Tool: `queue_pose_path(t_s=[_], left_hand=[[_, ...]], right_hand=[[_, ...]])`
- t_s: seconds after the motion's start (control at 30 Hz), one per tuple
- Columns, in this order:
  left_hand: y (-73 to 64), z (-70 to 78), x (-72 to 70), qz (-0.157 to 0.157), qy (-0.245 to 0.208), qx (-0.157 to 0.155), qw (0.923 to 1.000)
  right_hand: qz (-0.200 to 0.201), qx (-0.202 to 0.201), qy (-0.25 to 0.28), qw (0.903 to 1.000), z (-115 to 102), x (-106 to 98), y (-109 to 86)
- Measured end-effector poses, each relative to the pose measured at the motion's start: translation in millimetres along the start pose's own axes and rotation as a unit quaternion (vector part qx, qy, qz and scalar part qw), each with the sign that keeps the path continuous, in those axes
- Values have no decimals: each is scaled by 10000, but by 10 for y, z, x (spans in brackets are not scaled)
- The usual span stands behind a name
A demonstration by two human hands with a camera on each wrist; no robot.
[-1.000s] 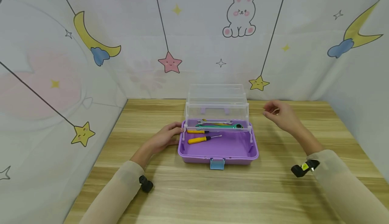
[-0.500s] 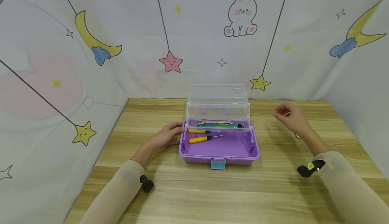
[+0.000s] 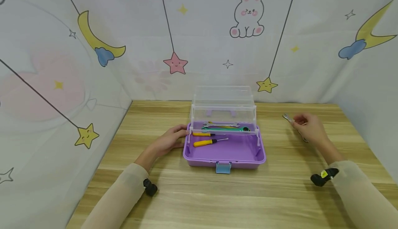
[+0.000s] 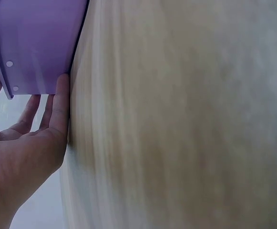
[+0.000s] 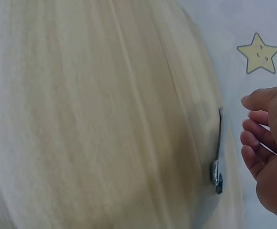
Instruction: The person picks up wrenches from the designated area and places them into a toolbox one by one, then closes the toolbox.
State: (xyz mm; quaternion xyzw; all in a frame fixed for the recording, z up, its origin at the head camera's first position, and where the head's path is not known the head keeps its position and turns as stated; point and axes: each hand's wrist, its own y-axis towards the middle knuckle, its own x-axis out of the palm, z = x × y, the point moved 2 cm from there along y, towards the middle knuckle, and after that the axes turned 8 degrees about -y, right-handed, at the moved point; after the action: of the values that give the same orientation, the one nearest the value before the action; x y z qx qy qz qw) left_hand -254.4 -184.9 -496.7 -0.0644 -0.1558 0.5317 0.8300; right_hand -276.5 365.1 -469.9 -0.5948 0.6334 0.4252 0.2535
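Observation:
My left hand (image 3: 169, 141) rests against the left end of a purple toolbox (image 3: 224, 164), one finger at the rim. In the left wrist view, its fingers (image 4: 29, 112) lie on the end wall of the toolbox (image 4: 40, 43), the lowest beside the table. On the right, my right hand (image 3: 311, 129) hovers over a silver wrench (image 3: 287, 117) on the table, partly covering it. The right wrist view shows the wrench (image 5: 221, 138) apart from the loosely bent fingers (image 5: 255, 136) of that hand.
Inside the toolbox lie a yellow screwdriver (image 3: 205, 142), a second yellow handle (image 3: 201, 134), a green tool (image 3: 224, 130) and a silver wrench (image 3: 222, 124). Clear trays (image 3: 223, 113) stand raised at its back. A blue latch (image 3: 223, 168) hangs at its front. A printed cloth (image 3: 205, 32) hangs behind.
My right hand has moved right and back toward me, away from the toolbox, uncovering the silver wrench on the table. The left hand stays at the toolbox's left end.

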Motion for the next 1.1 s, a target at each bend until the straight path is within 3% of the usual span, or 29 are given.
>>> queue_pose_path(t_s=[0.3, 0.57, 1.1], left_hand=[[-20, 15, 13, -1, -3, -19, 10000], [-22, 12, 10, 54, 61, 8, 10000], [-34, 28, 16, 100, 144, 26, 9998]], right_hand=[[217, 46, -149, 9996, 228, 86, -43], [242, 163, -349, 9990, 255, 166, -83], [-326, 341, -484, 9977, 235, 158, -24]])
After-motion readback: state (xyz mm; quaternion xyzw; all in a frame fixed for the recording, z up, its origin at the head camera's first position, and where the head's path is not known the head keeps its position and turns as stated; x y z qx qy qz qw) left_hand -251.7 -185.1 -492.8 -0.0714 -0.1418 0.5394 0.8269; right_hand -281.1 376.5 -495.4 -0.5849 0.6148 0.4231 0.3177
